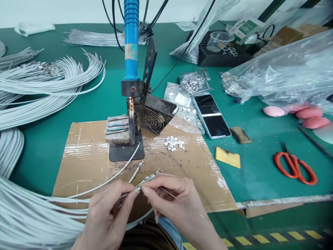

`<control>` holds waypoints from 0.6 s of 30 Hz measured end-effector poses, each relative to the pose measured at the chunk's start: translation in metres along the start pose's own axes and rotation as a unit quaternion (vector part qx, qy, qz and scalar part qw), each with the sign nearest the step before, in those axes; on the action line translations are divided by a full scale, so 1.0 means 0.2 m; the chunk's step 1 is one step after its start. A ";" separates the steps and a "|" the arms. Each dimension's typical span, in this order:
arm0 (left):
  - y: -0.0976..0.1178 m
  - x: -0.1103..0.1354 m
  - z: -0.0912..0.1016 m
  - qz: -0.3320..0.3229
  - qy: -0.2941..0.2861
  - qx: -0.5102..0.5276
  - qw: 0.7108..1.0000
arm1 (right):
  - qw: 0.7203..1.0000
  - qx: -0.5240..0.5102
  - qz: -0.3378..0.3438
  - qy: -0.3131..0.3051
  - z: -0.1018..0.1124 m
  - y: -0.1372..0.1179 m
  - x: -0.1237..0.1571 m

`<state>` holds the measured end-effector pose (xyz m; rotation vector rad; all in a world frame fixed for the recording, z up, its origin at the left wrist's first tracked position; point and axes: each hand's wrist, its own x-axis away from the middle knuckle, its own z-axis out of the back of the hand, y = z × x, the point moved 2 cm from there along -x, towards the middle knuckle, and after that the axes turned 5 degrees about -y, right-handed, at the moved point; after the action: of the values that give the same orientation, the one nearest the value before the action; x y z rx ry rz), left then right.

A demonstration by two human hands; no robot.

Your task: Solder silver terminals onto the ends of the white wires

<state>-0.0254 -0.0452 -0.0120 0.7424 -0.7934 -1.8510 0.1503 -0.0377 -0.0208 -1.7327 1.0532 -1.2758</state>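
Observation:
My left hand (pixel 108 213) is closed in a pinch around the end of a white cable (pixel 137 189), low over the cardboard's front part. Close against it, my right hand (pixel 179 199) has thumb and forefinger pinched at the cable's tip; whatever tiny part sits there is hidden by the fingertips. A thin, pale wire (pixel 169 193) runs out across the right hand's fingers. Other cable ends with small metal terminals (pixel 157 172) poke out just beyond the hands. From the left, a thick bundle of white cables (pixel 39 222) sweeps in beneath my left hand.
A blue-handled soldering iron (pixel 131 52) points down in a stand on the cardboard (pixel 85 149), beside a small fan (pixel 156 113). Small white pieces (pixel 173 143) lie behind the hands. To the right are a phone (pixel 212 116), a yellow sponge (pixel 228 157) and orange-handled scissors (pixel 295 166).

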 end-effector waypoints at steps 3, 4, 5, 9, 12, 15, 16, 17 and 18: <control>0.00 0.00 -0.01 0.016 0.004 -0.017 1.000 | 0.999 -0.017 0.044 -0.001 -0.01 0.05 -0.01; 0.00 0.00 -0.01 0.018 0.005 -0.017 1.000 | 0.998 -0.030 0.047 0.000 -0.01 0.07 -0.01; 0.00 0.00 -0.02 0.019 0.005 -0.013 1.000 | 0.998 -0.043 0.045 0.002 -0.01 0.08 -0.01; -0.01 0.01 -0.03 0.021 0.024 0.011 0.999 | 0.995 -0.100 0.007 0.008 -0.02 0.08 -0.01; -0.01 0.01 -0.03 0.000 0.022 0.008 1.000 | 0.990 -0.132 -0.047 0.020 -0.03 0.05 0.00; 0.00 0.00 -0.02 -0.016 0.007 0.007 1.000 | 0.992 -0.105 -0.063 0.022 -0.03 0.03 0.01; 0.00 0.00 -0.02 -0.014 0.007 0.009 1.000 | 0.996 -0.077 -0.040 0.026 -0.02 0.03 0.01; 0.00 0.00 -0.02 -0.011 0.010 0.011 1.000 | 0.999 -0.042 -0.007 0.030 -0.02 0.03 0.01; 0.00 0.00 -0.02 -0.005 0.016 0.015 1.000 | 0.999 -0.005 0.028 0.031 -0.01 0.03 0.01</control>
<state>-0.0218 -0.0460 -0.0138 0.7946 -0.7987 -1.8360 0.1473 -0.0412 -0.0248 -1.6700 1.1374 -1.2988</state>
